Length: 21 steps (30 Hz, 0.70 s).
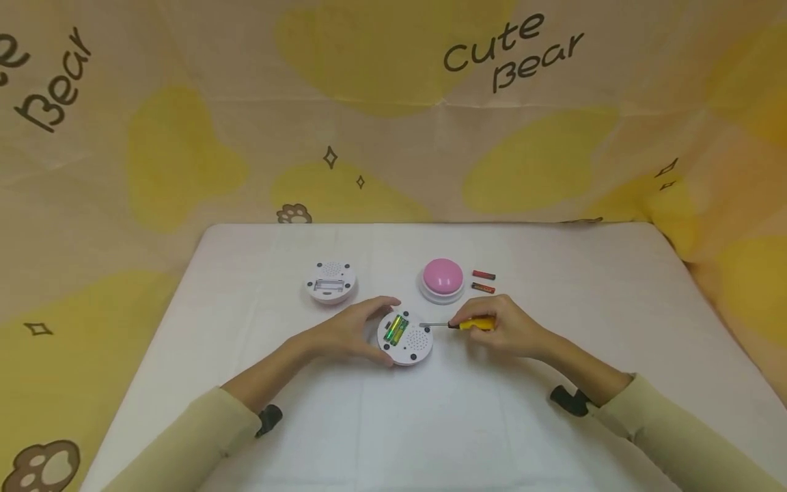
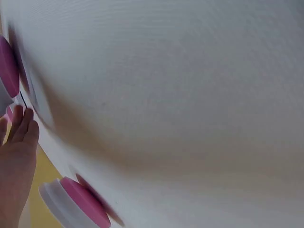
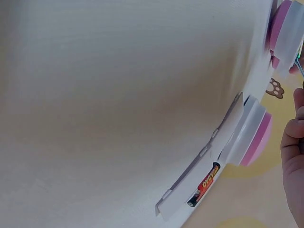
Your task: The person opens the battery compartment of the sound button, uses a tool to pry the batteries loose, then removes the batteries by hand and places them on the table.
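Note:
My left hand holds a round white push button by its rim, thumb on the near side and fingers on the far side. Its underside faces up, showing a speaker grille, small dark feet and two green batteries in the uncovered compartment. The left wrist view catches its pink dome facing the table. My right hand grips a yellow-handled screwdriver. The metal shaft points left, with its tip over the button's right edge; whether it touches cannot be told.
Beyond the left hand, another button lies upside down, its battery compartment uncovered. A third button stands pink side up. Beside it lie two red-and-black batteries. A patterned cloth hangs behind the white table.

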### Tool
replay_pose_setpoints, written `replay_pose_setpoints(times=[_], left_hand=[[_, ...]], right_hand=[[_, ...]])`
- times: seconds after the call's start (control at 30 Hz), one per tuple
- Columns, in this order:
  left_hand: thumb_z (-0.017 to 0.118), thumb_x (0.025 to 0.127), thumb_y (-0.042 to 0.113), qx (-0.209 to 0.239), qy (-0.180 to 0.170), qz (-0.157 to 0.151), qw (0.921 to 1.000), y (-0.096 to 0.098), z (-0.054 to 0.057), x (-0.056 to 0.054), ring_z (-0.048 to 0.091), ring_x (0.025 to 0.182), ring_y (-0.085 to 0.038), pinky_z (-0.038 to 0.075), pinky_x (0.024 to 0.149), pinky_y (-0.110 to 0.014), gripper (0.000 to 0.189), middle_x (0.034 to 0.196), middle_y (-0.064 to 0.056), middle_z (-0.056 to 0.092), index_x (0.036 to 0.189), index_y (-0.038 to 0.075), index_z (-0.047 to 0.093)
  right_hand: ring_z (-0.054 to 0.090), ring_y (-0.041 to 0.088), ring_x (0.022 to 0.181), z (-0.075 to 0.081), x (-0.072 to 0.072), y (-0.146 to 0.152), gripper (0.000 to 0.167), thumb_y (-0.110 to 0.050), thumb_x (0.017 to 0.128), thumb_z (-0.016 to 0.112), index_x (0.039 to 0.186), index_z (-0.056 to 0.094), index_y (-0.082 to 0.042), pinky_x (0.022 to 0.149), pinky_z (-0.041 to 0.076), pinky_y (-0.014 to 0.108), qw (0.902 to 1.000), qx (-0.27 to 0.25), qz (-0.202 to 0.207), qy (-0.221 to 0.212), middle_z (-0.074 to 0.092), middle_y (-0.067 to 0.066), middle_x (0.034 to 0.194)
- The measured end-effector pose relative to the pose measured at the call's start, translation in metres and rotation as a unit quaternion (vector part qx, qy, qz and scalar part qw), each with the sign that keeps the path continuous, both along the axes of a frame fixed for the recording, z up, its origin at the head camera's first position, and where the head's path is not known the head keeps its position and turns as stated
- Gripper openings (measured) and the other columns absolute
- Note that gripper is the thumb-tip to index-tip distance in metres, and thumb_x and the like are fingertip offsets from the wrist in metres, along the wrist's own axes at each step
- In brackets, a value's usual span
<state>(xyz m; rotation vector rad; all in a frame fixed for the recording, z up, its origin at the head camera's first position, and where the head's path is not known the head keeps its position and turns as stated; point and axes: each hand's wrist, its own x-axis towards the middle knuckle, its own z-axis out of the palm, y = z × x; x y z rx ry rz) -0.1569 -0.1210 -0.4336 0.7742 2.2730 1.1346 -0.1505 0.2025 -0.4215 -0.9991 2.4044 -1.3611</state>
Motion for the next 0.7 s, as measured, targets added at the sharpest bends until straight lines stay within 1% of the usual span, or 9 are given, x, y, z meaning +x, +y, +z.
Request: replay_pose_setpoints(times=[0.1, 0.17, 0.23, 0.33, 0.43, 0.5, 0.6, 0.7], left_hand=[[0.094, 0.066, 0.035, 0.01, 0.017, 0.002, 0.9998, 0.005, -0.003, 0.0, 0.031, 0.145, -0.017, 0.022, 0.118, -0.041, 0.115, 0.155, -0.004, 0.039, 0.157, 0.016, 0.025], [0.095, 0.064, 0.036, 0.013, 0.016, -0.004, 0.9998, 0.009, -0.003, 0.001, 0.026, 0.147, -0.016, 0.021, 0.118, -0.041, 0.122, 0.16, -0.005, 0.032, 0.159, 0.018, 0.019], [0.095, 0.063, 0.037, 0.006, 0.01, -0.012, 0.9999, 0.011, -0.002, 0.001, 0.023, 0.148, -0.014, 0.021, 0.118, -0.039, 0.125, 0.162, -0.002, 0.028, 0.16, 0.021, 0.017], [0.094, 0.065, 0.032, -0.006, -0.004, -0.03, 0.9995, 0.012, 0.002, 0.001, 0.025, 0.147, -0.013, 0.023, 0.117, -0.039, 0.12, 0.162, 0.001, 0.028, 0.159, 0.022, 0.021], [0.092, 0.068, 0.022, -0.017, -0.013, -0.049, 0.9986, 0.01, 0.006, 0.001, 0.029, 0.145, -0.018, 0.026, 0.117, -0.042, 0.109, 0.159, 0.001, 0.033, 0.157, 0.018, 0.029], [0.089, 0.07, 0.019, -0.021, -0.014, -0.055, 0.9982, 0.01, 0.007, 0.001, 0.032, 0.144, -0.019, 0.027, 0.116, -0.042, 0.102, 0.157, 0.001, 0.036, 0.155, 0.016, 0.033], [0.09, 0.071, 0.02, -0.022, -0.003, -0.045, 0.9988, 0.01, 0.006, 0.002, 0.036, 0.141, -0.018, 0.029, 0.115, -0.04, 0.096, 0.154, 0.001, 0.041, 0.152, 0.014, 0.039], [0.092, 0.069, 0.026, -0.021, 0.013, -0.026, 0.9994, 0.012, 0.005, 0.003, 0.04, 0.137, -0.014, 0.03, 0.114, -0.036, 0.095, 0.15, 0.003, 0.046, 0.149, 0.014, 0.043]], right_hand=[[0.066, 0.016, 0.094, 0.001, 0.0, 0.0, 0.034, 0.013, 0.082, 0.064, 0.104, 0.077, -0.009, 0.077, 0.052, 0.024, 1.0, 0.005, -0.001, 0.001, 0.075, -0.001, 0.101], [0.066, 0.015, 0.093, 0.002, 0.0, -0.001, 0.035, 0.013, 0.082, 0.064, 0.104, 0.077, -0.01, 0.078, 0.052, 0.024, 1.0, 0.006, 0.001, 0.003, 0.075, -0.002, 0.101], [0.066, 0.015, 0.092, 0.003, 0.0, -0.001, 0.035, 0.014, 0.081, 0.064, 0.104, 0.077, -0.01, 0.077, 0.052, 0.024, 1.0, 0.004, 0.006, 0.005, 0.074, -0.002, 0.101], [0.067, 0.018, 0.09, 0.004, 0.0, -0.002, 0.036, 0.015, 0.081, 0.064, 0.103, 0.077, -0.01, 0.076, 0.052, 0.024, 0.9999, 0.001, 0.011, 0.007, 0.075, -0.001, 0.101], [0.067, 0.022, 0.089, 0.005, 0.0, -0.002, 0.035, 0.014, 0.081, 0.064, 0.103, 0.077, -0.01, 0.075, 0.052, 0.025, 0.9999, 0.001, 0.011, 0.004, 0.075, 0.003, 0.1], [0.067, 0.025, 0.089, 0.007, 0.001, -0.001, 0.035, 0.014, 0.081, 0.063, 0.103, 0.077, -0.01, 0.073, 0.052, 0.025, 1.0, 0.001, 0.01, 0.0, 0.075, 0.006, 0.1], [0.066, 0.028, 0.088, 0.009, 0.001, -0.001, 0.034, 0.014, 0.082, 0.063, 0.103, 0.076, -0.01, 0.073, 0.052, 0.026, 0.9999, -0.002, 0.013, 0.001, 0.075, 0.007, 0.1], [0.066, 0.025, 0.089, 0.011, 0.002, -0.002, 0.034, 0.013, 0.082, 0.062, 0.104, 0.076, -0.009, 0.074, 0.052, 0.025, 0.9998, -0.002, 0.018, 0.007, 0.075, 0.004, 0.101]])
